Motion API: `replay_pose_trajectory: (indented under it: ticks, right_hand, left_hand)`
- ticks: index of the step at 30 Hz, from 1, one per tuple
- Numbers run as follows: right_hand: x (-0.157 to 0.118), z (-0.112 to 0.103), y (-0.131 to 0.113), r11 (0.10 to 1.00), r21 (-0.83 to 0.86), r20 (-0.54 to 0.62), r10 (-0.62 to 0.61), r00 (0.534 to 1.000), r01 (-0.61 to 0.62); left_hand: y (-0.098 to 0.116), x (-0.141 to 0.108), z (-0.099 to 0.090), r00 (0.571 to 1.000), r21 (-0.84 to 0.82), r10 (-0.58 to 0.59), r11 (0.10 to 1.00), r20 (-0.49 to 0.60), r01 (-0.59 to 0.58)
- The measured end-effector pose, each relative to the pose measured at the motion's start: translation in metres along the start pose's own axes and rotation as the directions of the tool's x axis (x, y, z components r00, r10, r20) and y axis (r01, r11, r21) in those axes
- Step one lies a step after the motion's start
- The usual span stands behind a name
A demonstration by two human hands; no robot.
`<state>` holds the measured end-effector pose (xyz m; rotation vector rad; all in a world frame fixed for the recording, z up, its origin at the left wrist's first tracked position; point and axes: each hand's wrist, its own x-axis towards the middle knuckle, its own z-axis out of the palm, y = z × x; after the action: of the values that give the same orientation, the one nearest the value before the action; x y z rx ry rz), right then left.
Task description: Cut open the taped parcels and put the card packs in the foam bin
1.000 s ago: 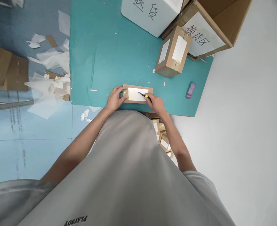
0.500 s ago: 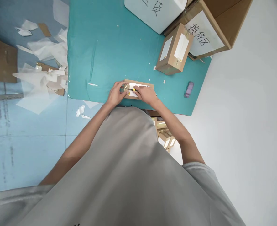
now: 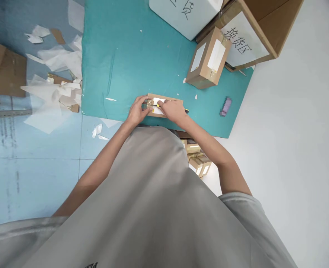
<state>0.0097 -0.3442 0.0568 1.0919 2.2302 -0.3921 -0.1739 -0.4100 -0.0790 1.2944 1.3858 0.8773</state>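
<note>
A small brown cardboard box (image 3: 160, 115) with a white label and clear tape lies near the table's front edge. My left hand (image 3: 136, 111) is closed around its left end, thumb at the near side and fingers at the far side. Above the label, my right hand (image 3: 173, 110) grips a yellow and black utility knife (image 3: 186, 110). The knife's front points left along the box top, and its dark rear end sticks out to the right of the hand. My right hand hides much of the label and the box's right part.
On the green tabletop (image 3: 125, 74) stand a taller taped carton (image 3: 200, 78), a white bin (image 3: 178, 18) and an open cardboard box (image 3: 248, 44) with handwriting. A blurred purple item (image 3: 226, 107) lies at right. Paper scraps (image 3: 53, 93) litter the floor at left.
My right hand and the knife have shifted slightly over the label, and the knife's rear end now shows more. My left hand stays on the box. The whole view has moved a little.
</note>
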Motion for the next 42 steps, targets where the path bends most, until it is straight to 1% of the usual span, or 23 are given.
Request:
replay_pose_trajectory:
  ticks: [3, 6, 7, 12, 16, 18, 20, 22, 24, 26, 28, 29, 31, 33, 34, 35, 37, 38, 40, 41, 42]
  right_hand:
    - [-0.003, -0.001, 0.004, 0.999, -0.039, 0.036, 0.033, 0.999, -0.031]
    - [-0.015, 0.003, 0.018, 0.998, -0.059, 0.056, 0.027, 0.998, -0.024]
    - [-0.021, 0.005, 0.026, 0.997, -0.064, 0.065, 0.039, 0.997, -0.035]
    - [-0.062, 0.022, 0.077, 0.979, -0.100, 0.135, 0.189, 0.973, -0.177]
    - [-0.082, 0.040, 0.107, 0.980, -0.081, 0.127, 0.189, 0.974, -0.179]
    - [-0.085, 0.051, 0.118, 0.984, -0.039, 0.110, 0.175, 0.978, -0.172]
    - [-0.086, 0.065, 0.128, 0.986, 0.040, 0.084, 0.157, 0.984, -0.161]
    - [-0.085, 0.083, 0.139, 0.974, 0.173, 0.045, 0.141, 0.989, -0.146]
    - [-0.084, 0.106, 0.149, 0.929, 0.350, -0.016, 0.136, 0.991, -0.122]
    - [-0.084, 0.132, 0.156, 0.836, 0.542, -0.083, 0.157, 0.984, -0.088]
    - [-0.085, 0.157, 0.161, 0.698, 0.714, -0.137, 0.222, 0.965, -0.059]
    - [-0.086, 0.168, 0.162, 0.612, 0.789, -0.152, 0.278, 0.949, -0.053]
    - [-0.086, 0.187, 0.158, 0.412, 0.910, -0.145, 0.409, 0.901, -0.040]
    - [-0.080, 0.197, 0.146, 0.187, 0.982, -0.103, 0.513, 0.852, 0.006]
    - [-0.074, 0.199, 0.137, 0.080, 0.996, -0.078, 0.536, 0.840, 0.041]
    - [-0.067, 0.198, 0.126, -0.015, 0.997, -0.057, 0.536, 0.842, 0.078]
    - [-0.051, 0.191, 0.100, -0.162, 0.978, -0.039, 0.489, 0.872, 0.134]
    - [-0.043, 0.184, 0.087, -0.212, 0.965, -0.041, 0.453, 0.890, 0.152]
    - [-0.032, 0.168, 0.064, -0.269, 0.946, -0.063, 0.399, 0.915, 0.182]
    - [-0.029, 0.159, 0.056, -0.276, 0.940, -0.080, 0.395, 0.915, 0.202]
    - [-0.029, 0.150, 0.051, -0.266, 0.937, -0.100, 0.413, 0.905, 0.225]
  left_hand:
    - [0.000, 0.000, 0.000, 1.000, -0.002, 0.003, 1.000, -0.004, -0.003]
    - [-0.002, -0.001, 0.000, 1.000, -0.006, 0.007, 1.000, -0.002, -0.007]
    - [-0.002, -0.002, 0.001, 1.000, -0.007, 0.005, 1.000, -0.003, -0.005]
    - [-0.003, -0.005, 0.008, 0.999, -0.004, -0.011, 1.000, -0.039, 0.011]
    - [-0.003, -0.007, 0.015, 0.998, 0.000, -0.030, 1.000, -0.055, 0.030]
    - [-0.003, -0.008, 0.017, 0.996, -0.009, -0.048, 0.999, -0.072, 0.048]
    - [-0.003, -0.008, 0.019, 0.994, -0.025, -0.064, 0.998, -0.092, 0.062]
    - [-0.002, -0.008, 0.021, 0.991, -0.044, -0.080, 0.996, -0.109, 0.076]
    - [-0.001, -0.009, 0.023, 0.988, -0.068, -0.100, 0.993, -0.118, 0.092]
    - [-0.001, -0.010, 0.021, 0.983, -0.089, -0.124, 0.990, -0.133, 0.113]
    - [-0.005, -0.012, 0.015, 0.974, -0.100, -0.138, 0.988, -0.182, 0.121]
    - [-0.009, -0.013, 0.010, 0.967, -0.110, -0.142, 0.987, -0.213, 0.121]
    - [-0.018, -0.015, -0.004, 0.954, -0.145, -0.160, 0.981, -0.255, 0.126]
    - [-0.027, -0.016, -0.019, 0.946, -0.194, -0.207, 0.968, -0.250, 0.160]
    - [-0.031, -0.016, -0.026, 0.942, -0.214, -0.235, 0.959, -0.241, 0.184]
    - [-0.035, -0.016, -0.032, 0.937, -0.227, -0.258, 0.952, -0.234, 0.206]
    - [-0.042, -0.015, -0.042, 0.930, -0.233, -0.285, 0.944, -0.231, 0.231]
    - [-0.044, -0.014, -0.045, 0.929, -0.227, -0.289, 0.945, -0.233, 0.237]
    - [-0.048, -0.013, -0.049, 0.928, -0.190, -0.285, 0.951, -0.242, 0.243]
    - [-0.050, -0.011, -0.050, 0.928, -0.164, -0.279, 0.956, -0.248, 0.244]
    - [-0.052, -0.009, -0.048, 0.930, -0.141, -0.271, 0.960, -0.249, 0.242]
